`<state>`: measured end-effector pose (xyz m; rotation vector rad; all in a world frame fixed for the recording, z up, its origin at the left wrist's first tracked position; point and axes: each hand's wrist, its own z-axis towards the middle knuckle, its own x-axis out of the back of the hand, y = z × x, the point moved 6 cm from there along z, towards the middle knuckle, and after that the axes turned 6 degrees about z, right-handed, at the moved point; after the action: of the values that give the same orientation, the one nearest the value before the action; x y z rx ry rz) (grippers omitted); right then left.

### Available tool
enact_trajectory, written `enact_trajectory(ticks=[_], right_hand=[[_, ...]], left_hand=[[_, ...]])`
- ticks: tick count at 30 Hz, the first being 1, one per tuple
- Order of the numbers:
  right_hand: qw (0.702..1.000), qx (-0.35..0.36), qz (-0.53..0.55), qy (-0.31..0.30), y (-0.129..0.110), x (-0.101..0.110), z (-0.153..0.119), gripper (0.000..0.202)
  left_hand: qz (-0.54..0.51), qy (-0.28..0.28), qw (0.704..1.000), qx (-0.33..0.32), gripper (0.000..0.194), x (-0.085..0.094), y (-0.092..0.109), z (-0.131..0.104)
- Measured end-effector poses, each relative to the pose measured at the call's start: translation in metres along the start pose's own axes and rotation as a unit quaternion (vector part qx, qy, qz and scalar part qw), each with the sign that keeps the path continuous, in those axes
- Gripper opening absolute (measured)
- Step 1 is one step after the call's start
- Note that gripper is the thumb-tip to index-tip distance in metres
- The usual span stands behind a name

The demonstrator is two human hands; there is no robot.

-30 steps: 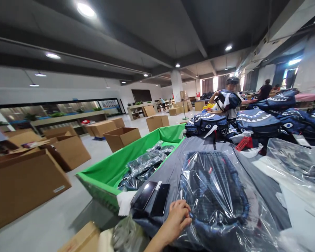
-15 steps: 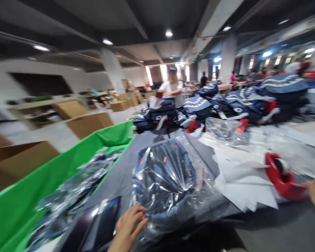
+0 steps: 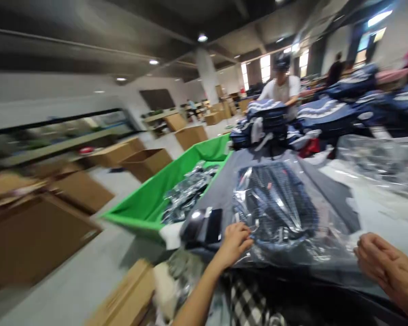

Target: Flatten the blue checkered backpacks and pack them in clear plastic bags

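Note:
A clear plastic bag (image 3: 275,206) with a dark blue, textured fabric item and a small red tag inside lies flat on the grey table. My left hand (image 3: 236,244) is at its near left corner, fingers curled and pinching the plastic edge. To the right of the bag's near edge is my right hand (image 3: 391,271), fingers bent and pressed together. Whatever those fingertips hold, if anything, is too small to make out. Two dark phone-like slabs (image 3: 213,225) rest left of my left hand.
A green fabric bin (image 3: 129,215) with bagged items stands left of the table (image 3: 221,185). Navy backpacks (image 3: 265,120) are piled at the far end, where a person in white (image 3: 284,88) stands. Open cardboard boxes (image 3: 146,163) fill the left floor. White sheets (image 3: 377,213) lie at right.
My view has turned left, so the red tape dispenser is out of sight. My right hand has come from the dispenser toward the bag. My left hand stays at the bag's corner.

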<state>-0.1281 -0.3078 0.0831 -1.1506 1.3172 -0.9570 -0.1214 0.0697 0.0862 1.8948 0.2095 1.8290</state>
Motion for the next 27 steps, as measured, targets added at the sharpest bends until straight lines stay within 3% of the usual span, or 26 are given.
enact_trajectory(ticks=[1, 2, 4, 6, 8, 10, 14, 17, 20, 24, 27], right_hand=[[0.989, 0.01, -0.085, -0.117, -0.004, -0.043, 0.01, 0.048], [0.958, 0.033, -0.167, -0.229, -0.007, -0.087, 0.017, 0.046], [0.859, 0.107, -0.317, -0.388, -0.008, -0.164, 0.026, 0.039], [0.756, 0.161, -0.46, -0.436, 0.0, -0.218, 0.041, 0.024], [0.685, 0.174, -0.564, -0.427, 0.01, -0.247, 0.063, 0.008], [0.66, 0.163, -0.609, -0.409, 0.014, -0.254, 0.086, 0.011], [0.683, 0.169, -0.624, -0.341, -0.003, -0.23, 0.111, 0.019], [0.701, 0.204, -0.6, -0.327, -0.004, -0.218, 0.097, 0.009], [0.697, 0.209, -0.592, -0.348, 0.021, -0.228, 0.072, 0.013], [0.702, 0.173, -0.614, -0.315, 0.046, -0.244, 0.065, 0.02], [0.745, 0.196, -0.555, -0.313, 0.035, -0.231, 0.064, 0.02]], left_hand=[[-0.003, -0.008, 1.0, 0.004, 0.013, 0.002, 0.003, 0.003], [-0.004, -0.012, 1.0, 0.009, 0.013, 0.004, 0.004, 0.005], [-0.002, -0.017, 1.0, 0.013, 0.012, 0.005, 0.005, 0.007], [0.005, -0.015, 1.0, 0.011, 0.009, 0.004, 0.005, 0.006], [0.014, -0.009, 1.0, 0.007, 0.007, 0.002, 0.005, 0.005], [0.013, 0.0, 1.0, 0.004, 0.008, -0.001, 0.003, 0.005], [-0.002, 0.019, 1.0, 0.001, 0.01, -0.003, -0.002, 0.006], [-0.005, 0.017, 1.0, 0.005, 0.009, -0.003, -0.002, 0.007], [0.0, 0.005, 1.0, 0.006, 0.011, -0.003, 0.004, 0.007], [-0.031, -0.004, 0.999, 0.017, 0.011, 0.004, 0.005, 0.006], [-0.149, 0.075, 0.985, 0.037, 0.02, 0.024, -0.021, 0.014]])
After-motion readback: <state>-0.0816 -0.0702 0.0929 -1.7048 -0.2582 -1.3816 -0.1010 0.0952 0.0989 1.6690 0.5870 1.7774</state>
